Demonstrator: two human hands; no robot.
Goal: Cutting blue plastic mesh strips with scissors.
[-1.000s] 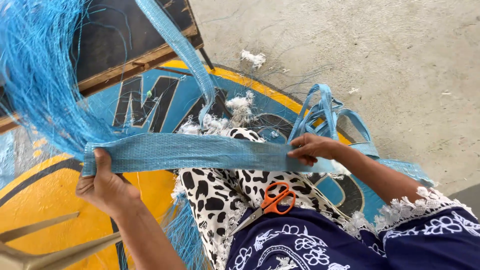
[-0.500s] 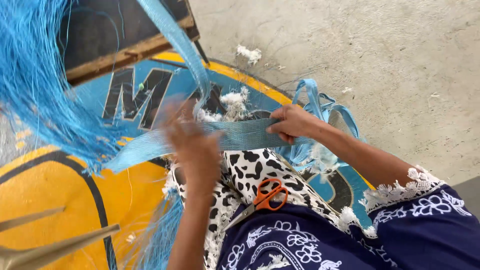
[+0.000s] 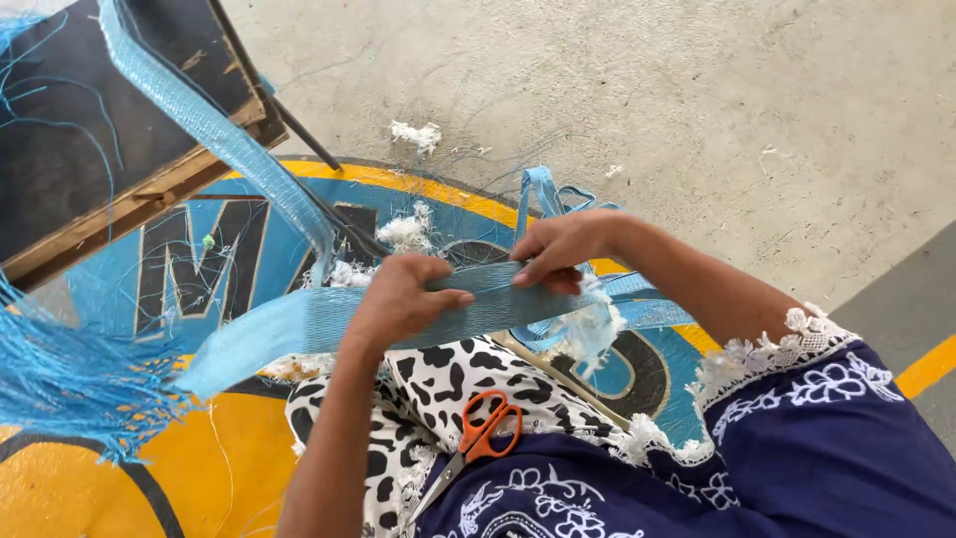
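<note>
Floor: concrete point(image 3: 697, 110), painted mat point(image 3: 90, 488) at 8 o'clock.
Hands: left hand point(image 3: 398, 299), right hand point(image 3: 563, 249) both gripping blue woven strap point(image 3: 299, 324).
Progress: strap's 9 o'clock end frayed; scissors point(image 3: 478, 433) idle on lap.

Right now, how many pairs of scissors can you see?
1: orange-handled scissors lying on the person's lap, on the black-and-white spotted cloth, below the left hand. Others may be hidden under the cloth.

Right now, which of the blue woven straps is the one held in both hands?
The flat strap stretched across the lap, gripped by the left hand and the right hand. The other strap hangs slanting from the upper left, and no hand holds it.
</note>
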